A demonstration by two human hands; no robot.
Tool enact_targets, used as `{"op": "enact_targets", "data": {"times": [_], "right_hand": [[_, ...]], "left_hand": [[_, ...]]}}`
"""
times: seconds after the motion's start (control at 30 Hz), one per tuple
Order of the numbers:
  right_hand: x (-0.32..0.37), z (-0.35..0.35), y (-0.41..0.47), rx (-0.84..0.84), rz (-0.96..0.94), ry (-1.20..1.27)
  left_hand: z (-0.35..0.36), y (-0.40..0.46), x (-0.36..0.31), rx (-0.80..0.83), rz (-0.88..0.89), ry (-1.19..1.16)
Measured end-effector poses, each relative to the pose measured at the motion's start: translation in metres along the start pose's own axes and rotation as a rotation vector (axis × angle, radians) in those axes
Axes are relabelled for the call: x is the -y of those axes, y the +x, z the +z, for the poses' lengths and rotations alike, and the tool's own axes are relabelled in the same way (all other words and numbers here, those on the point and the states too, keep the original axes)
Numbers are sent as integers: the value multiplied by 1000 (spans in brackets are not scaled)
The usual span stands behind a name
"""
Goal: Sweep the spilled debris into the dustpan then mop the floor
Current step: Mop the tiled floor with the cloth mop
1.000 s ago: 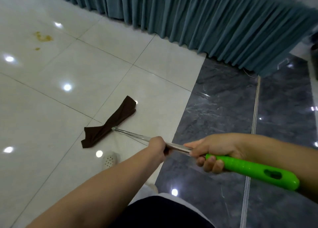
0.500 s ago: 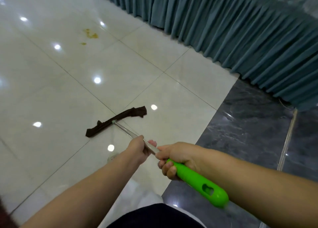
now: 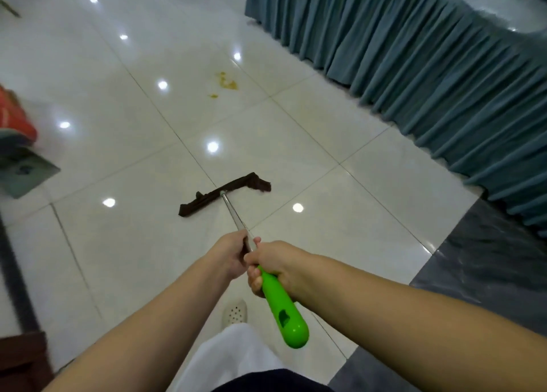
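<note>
I hold a mop with both hands. Its dark brown cloth head [image 3: 225, 193] lies flat on the white tiles ahead of me. A thin metal pole [image 3: 233, 214] runs back from it to a bright green handle [image 3: 284, 311]. My left hand [image 3: 232, 251] grips the metal pole. My right hand [image 3: 273, 266] is closed on the top of the green handle, just behind the left. A yellow stain [image 3: 226, 82] with small specks sits on the tiles well beyond the mop head. At the left edge lies what looks like a grey-green dustpan [image 3: 26, 172].
A pleated teal table skirt [image 3: 429, 66] runs along the right. Dark marble floor [image 3: 488, 273] starts at the lower right. A blurred red object [image 3: 14, 119] sits at the left edge, dark wood furniture [image 3: 20, 359] at the lower left. My white shoe [image 3: 235, 313] is below my hands.
The view swung left, bringing the stain toward the middle and the dustpan and red object into sight. The mop head turned crosswise; my hands moved close together on the mop.
</note>
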State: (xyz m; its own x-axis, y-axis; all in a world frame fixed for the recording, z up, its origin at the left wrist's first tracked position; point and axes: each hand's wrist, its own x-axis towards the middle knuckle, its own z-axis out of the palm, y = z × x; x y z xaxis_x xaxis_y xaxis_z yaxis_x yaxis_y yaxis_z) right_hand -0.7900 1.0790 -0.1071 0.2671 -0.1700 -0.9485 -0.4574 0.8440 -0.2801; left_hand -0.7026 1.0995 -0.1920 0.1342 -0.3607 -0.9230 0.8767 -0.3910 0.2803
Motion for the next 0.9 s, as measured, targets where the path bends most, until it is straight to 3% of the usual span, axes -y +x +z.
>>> {"op": "enact_targets", "data": {"times": [0.33,0.67,0.9], "right_hand": [[110,69,36,-9,1,-39],[192,55,70,80,-2,-154],[300,33,95,90,-24,-224]], "left_hand": [[3,30,-131,8,-9,-38],[45,69,-191,-20,109,79],[109,101,-261,-109,206,183]]}}
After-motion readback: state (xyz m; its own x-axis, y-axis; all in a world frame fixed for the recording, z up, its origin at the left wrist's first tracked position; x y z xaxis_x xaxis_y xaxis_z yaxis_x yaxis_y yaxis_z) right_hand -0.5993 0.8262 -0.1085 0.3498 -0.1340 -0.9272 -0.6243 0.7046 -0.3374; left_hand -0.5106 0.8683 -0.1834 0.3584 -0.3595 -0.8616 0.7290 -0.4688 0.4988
